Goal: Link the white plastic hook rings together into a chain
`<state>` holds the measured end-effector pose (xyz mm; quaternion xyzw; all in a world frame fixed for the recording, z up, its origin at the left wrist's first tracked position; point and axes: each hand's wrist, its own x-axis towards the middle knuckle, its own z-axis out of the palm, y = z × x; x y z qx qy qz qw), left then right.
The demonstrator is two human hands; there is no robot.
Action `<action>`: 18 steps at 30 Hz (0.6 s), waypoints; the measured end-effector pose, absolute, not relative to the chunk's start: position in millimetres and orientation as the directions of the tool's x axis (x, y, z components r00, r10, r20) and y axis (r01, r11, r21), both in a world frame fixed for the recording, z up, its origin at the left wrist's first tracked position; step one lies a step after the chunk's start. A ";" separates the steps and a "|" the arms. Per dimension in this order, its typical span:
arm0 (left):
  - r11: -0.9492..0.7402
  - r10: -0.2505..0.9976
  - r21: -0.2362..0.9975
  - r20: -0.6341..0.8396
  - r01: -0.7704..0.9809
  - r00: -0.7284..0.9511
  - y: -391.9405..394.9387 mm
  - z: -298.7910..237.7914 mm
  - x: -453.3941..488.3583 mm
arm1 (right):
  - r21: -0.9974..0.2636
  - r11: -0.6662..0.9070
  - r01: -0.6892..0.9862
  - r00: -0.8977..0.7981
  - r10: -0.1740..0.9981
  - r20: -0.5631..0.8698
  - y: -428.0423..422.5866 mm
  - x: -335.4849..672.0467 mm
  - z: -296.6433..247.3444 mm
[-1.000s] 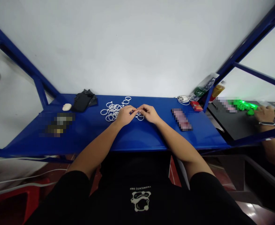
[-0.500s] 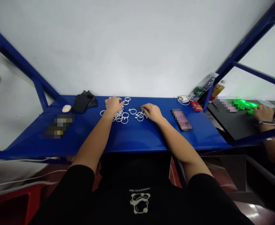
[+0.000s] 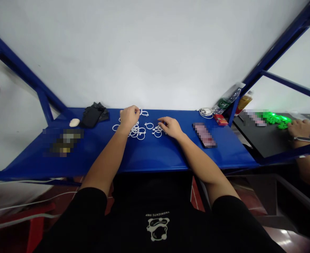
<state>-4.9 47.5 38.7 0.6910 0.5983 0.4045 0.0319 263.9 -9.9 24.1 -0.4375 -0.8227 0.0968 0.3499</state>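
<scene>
Lying under left hand [image 3: 130,117] — pinching one — and beside right hand [image 3: 172,127], loosely spread, are white rings [image 3: 135,130]

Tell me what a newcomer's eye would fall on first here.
Probably the glowing green pieces on the dark table at the far right, by another person's hands. Next, likely the white rings scattered over the middle of the blue table, with the wearer's left hand and right hand close among them.
</scene>
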 end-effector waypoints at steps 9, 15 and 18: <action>-0.580 0.778 0.660 0.622 0.477 0.086 -13.3 25.2 55.2 | -0.459 0.661 0.593 -0.362 0.729 0.581 -19.4 257.5 27.8; -0.646 0.731 0.591 0.661 0.483 0.168 -16.0 18.1 56.6 | -0.419 0.673 0.610 -0.382 0.713 0.588 -16.2 260.3 24.1; -0.679 0.698 0.539 0.684 0.498 0.212 -15.8 21.4 55.0 | -0.421 0.669 0.612 -0.376 0.715 0.589 -16.5 261.7 25.8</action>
